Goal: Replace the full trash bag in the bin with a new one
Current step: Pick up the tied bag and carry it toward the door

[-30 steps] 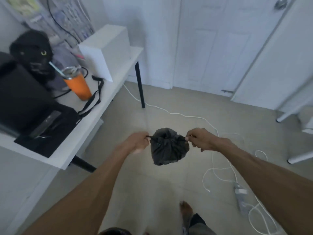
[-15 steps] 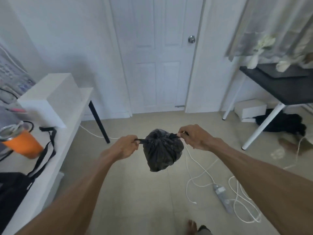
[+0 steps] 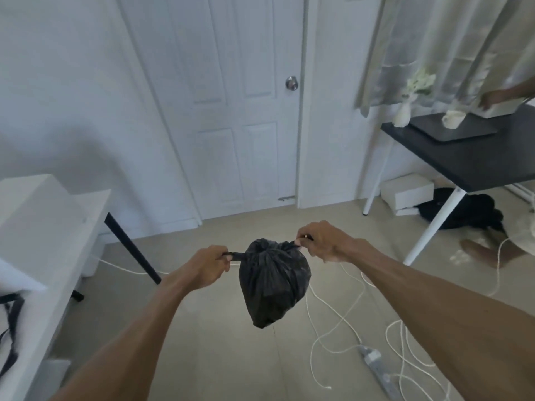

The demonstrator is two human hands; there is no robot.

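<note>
A small black trash bag (image 3: 273, 282), full and cinched at its top, hangs in the air in front of me above the floor. My left hand (image 3: 207, 266) grips the bag's left drawstring end. My right hand (image 3: 321, 241) pinches the right drawstring end. The two ends are pulled apart sideways, taut. No bin and no new bag are in view.
A shut white door (image 3: 231, 111) stands ahead. A white desk (image 3: 43, 233) with a white box lies on the left, a black table (image 3: 469, 157) with white legs on the right. White cables (image 3: 333, 314) and a power strip (image 3: 382, 371) lie on the floor at lower right.
The view has risen and turned right, from the left desk toward the door. The bag stays held between both hands, with the drawstring ends still pulled apart.
</note>
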